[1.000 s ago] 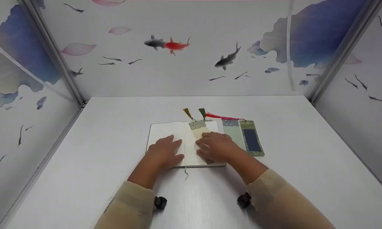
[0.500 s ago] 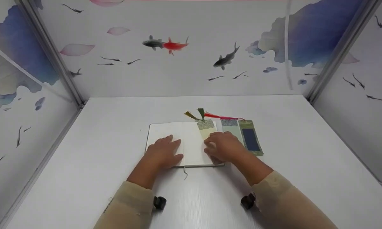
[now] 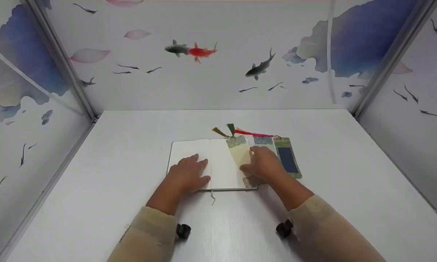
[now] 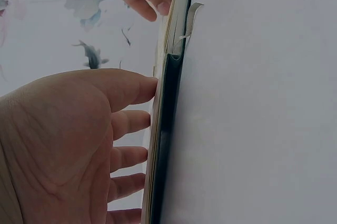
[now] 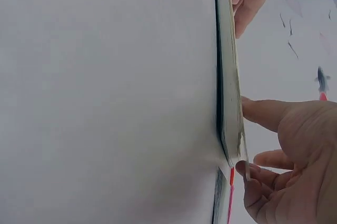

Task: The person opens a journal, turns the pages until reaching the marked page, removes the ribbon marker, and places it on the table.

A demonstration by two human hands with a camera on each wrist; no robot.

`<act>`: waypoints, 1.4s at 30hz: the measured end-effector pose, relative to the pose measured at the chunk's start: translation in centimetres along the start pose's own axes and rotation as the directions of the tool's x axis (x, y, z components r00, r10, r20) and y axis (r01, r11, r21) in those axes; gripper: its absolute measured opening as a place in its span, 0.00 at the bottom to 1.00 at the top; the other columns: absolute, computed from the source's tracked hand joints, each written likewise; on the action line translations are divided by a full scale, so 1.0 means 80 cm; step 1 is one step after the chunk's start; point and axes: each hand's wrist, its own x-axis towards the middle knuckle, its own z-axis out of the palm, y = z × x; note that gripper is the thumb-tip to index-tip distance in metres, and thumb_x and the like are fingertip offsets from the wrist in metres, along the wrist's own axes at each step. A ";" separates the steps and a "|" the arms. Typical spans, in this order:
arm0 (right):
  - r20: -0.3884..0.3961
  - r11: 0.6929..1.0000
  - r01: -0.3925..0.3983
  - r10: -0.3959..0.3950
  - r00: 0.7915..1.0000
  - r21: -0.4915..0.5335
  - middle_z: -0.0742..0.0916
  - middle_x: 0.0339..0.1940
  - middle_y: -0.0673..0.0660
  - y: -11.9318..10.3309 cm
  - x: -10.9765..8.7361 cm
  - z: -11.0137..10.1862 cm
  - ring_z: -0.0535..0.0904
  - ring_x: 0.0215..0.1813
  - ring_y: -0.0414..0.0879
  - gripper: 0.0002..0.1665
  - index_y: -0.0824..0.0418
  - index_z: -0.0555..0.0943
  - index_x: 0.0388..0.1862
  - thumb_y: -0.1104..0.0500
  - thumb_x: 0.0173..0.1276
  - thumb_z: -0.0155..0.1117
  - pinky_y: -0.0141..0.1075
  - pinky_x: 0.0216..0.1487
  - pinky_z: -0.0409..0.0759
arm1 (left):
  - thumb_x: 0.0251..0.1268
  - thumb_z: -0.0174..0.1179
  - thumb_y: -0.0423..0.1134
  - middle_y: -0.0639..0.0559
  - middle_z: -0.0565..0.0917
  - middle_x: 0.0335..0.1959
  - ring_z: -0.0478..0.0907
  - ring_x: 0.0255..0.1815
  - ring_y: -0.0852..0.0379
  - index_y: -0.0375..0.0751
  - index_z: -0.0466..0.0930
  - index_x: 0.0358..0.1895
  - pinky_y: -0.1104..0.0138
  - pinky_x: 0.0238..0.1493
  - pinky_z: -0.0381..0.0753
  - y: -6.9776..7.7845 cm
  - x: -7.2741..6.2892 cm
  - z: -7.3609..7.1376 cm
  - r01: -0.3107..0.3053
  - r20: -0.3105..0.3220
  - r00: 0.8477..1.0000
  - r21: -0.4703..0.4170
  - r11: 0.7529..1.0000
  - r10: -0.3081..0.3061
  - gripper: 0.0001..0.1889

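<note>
while the left hand (image 3: pixel 186 174) is resting with spread fingers on the left page of an open, dark-covered, white-paged notebook (image 3: pixel 222 165), the right hand (image 3: pixel 266 163) is pinching a cream rectangular bookmark (image 3: pixel 238 153), which is lying slanted on the right page. right of the notebook, a pale green bookmark (image 3: pixel 263 140) and an olive-green, blue-panelled bookmark (image 3: pixel 287 159) are lying on the white table (image 3: pixel 131 145).
</note>
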 end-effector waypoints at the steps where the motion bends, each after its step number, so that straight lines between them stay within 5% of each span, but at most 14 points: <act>1: -0.004 1.000 -0.005 0.005 1.000 0.009 0.86 0.69 0.63 0.002 0.001 -0.002 0.82 0.63 0.55 0.48 0.61 0.71 0.81 0.48 0.66 0.79 0.54 0.74 0.80 | 0.80 0.54 0.59 0.45 0.57 0.89 0.54 0.90 0.40 0.54 0.61 0.86 0.39 0.85 0.60 0.000 0.000 0.000 -0.001 0.002 1.000 0.001 1.000 0.001 0.36; 5: -0.027 0.997 -0.002 0.004 1.000 0.072 0.89 0.59 0.62 0.011 0.005 -0.007 0.84 0.56 0.53 0.37 0.63 0.76 0.77 0.54 0.72 0.73 0.52 0.66 0.85 | 0.80 0.53 0.59 0.45 0.57 0.89 0.53 0.90 0.40 0.54 0.61 0.86 0.39 0.85 0.59 0.000 0.000 -0.001 -0.001 0.008 1.000 0.004 1.000 0.001 0.36; 11: -0.052 0.981 0.047 -0.038 0.998 0.188 0.89 0.63 0.66 0.023 0.010 -0.012 0.86 0.58 0.56 0.23 0.65 0.83 0.70 0.61 0.79 0.61 0.49 0.58 0.87 | 0.81 0.53 0.59 0.45 0.57 0.89 0.53 0.90 0.40 0.54 0.61 0.86 0.38 0.85 0.60 0.000 -0.001 -0.001 -0.001 0.004 1.000 0.006 1.000 0.001 0.36; 19: 0.006 0.926 -0.105 0.110 0.994 0.362 0.86 0.63 0.62 0.028 0.017 -0.031 0.81 0.56 0.50 0.25 0.57 0.80 0.74 0.58 0.81 0.58 0.38 0.54 0.83 | 0.81 0.53 0.59 0.44 0.57 0.89 0.53 0.90 0.39 0.53 0.60 0.86 0.38 0.85 0.59 -0.004 -0.001 0.000 -0.008 0.003 1.000 0.001 1.000 0.008 0.36; 24: -0.009 0.912 -0.116 0.130 0.991 0.393 0.84 0.68 0.64 0.045 0.020 -0.054 0.81 0.58 0.52 0.27 0.59 0.77 0.77 0.58 0.81 0.56 0.38 0.53 0.83 | 0.81 0.52 0.59 0.44 0.57 0.89 0.54 0.90 0.39 0.53 0.61 0.86 0.38 0.84 0.60 -0.004 0.000 0.003 -0.016 -0.004 1.000 0.009 1.000 0.016 0.36; 30: -0.028 0.879 -0.159 0.192 0.981 0.449 0.79 0.76 0.65 0.085 0.025 -0.088 0.79 0.69 0.55 0.30 0.59 0.74 0.80 0.57 0.81 0.55 0.46 0.67 0.82 | 0.81 0.52 0.59 0.45 0.57 0.89 0.54 0.90 0.40 0.53 0.61 0.86 0.38 0.85 0.59 0.002 0.000 0.002 -0.015 -0.007 1.000 0.005 1.000 0.015 0.36; 37: -0.060 0.876 -0.164 0.214 0.975 0.454 0.81 0.69 0.65 0.147 0.018 -0.121 0.79 0.53 0.47 0.34 0.61 0.70 0.82 0.57 0.79 0.53 0.37 0.49 0.82 | 0.81 0.52 0.58 0.44 0.58 0.89 0.54 0.90 0.40 0.53 0.61 0.86 0.37 0.84 0.60 0.003 0.001 0.001 -0.024 -0.011 1.000 0.012 1.000 0.024 0.35; 42: -0.049 0.871 -0.225 0.273 0.961 0.437 0.81 0.71 0.65 0.178 0.017 -0.130 0.79 0.52 0.46 0.35 0.61 0.70 0.82 0.57 0.78 0.54 0.38 0.49 0.84 | 0.81 0.53 0.58 0.45 0.58 0.89 0.54 0.90 0.40 0.53 0.61 0.86 0.38 0.85 0.59 0.001 0.000 0.003 -0.003 -0.005 1.000 -0.002 1.000 0.003 0.36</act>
